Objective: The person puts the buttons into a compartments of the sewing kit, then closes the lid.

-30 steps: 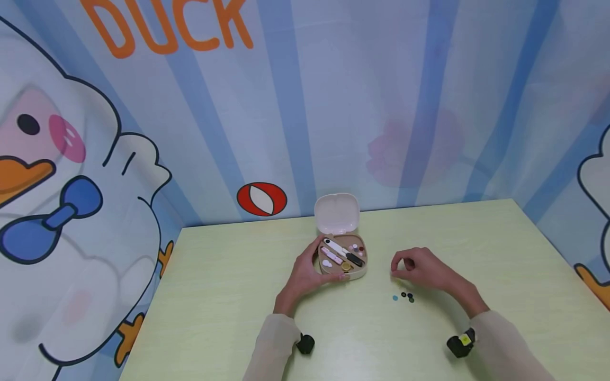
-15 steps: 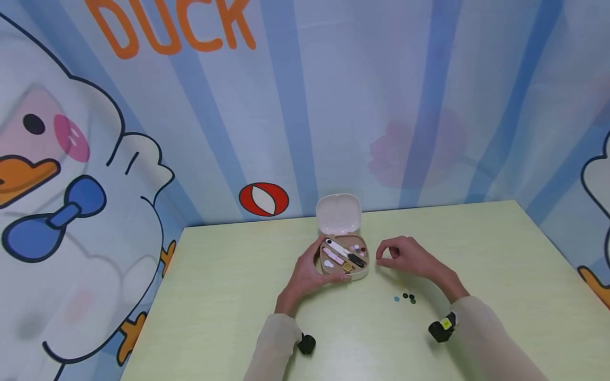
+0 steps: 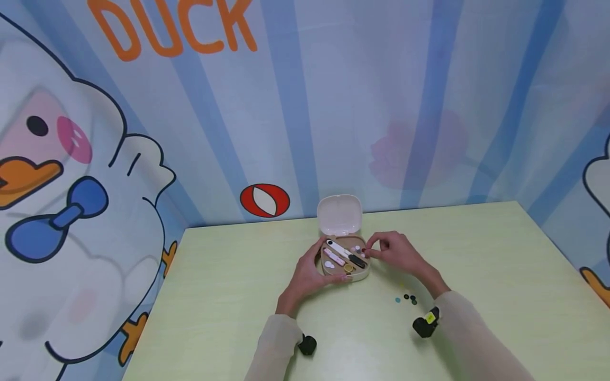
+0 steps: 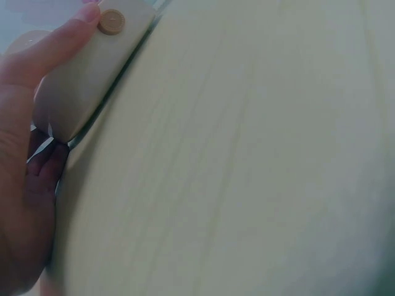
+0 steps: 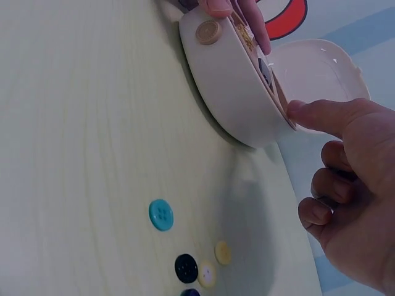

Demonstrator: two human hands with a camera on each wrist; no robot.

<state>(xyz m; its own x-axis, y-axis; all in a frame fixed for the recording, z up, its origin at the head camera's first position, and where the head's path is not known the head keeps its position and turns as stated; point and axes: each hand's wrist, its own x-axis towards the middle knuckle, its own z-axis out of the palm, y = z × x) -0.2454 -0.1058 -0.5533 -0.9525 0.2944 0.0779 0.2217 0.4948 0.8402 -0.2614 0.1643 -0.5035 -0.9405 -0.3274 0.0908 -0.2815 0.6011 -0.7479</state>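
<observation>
A cream sewing kit case (image 3: pixel 359 276) stands near the back of the table with its lid (image 3: pixel 340 214) raised. My left hand (image 3: pixel 305 275) grips its left side, thumb over the front by a tan button (image 4: pixel 112 22). Inside lie a white-and-black tool (image 3: pixel 356 260), a pink stick (image 3: pixel 333 256) and a gold round piece (image 3: pixel 348 268). My right hand (image 3: pixel 394 254) has thumb and forefinger brought together at the case's right rim, other fingers curled in the right wrist view. I cannot tell whether something small is between those fingertips.
Loose buttons lie on the table in front of the right hand: a blue one (image 5: pixel 161 214), a black one (image 5: pixel 186 269) and pale yellow ones, including one nearer the case (image 5: pixel 223 253). A patterned fabric wall (image 3: pixel 286 106) rises behind the table's back edge.
The right hand has moved left from above the loose buttons to the case's right rim, fingertips kept together. The left hand has stayed on the case.
</observation>
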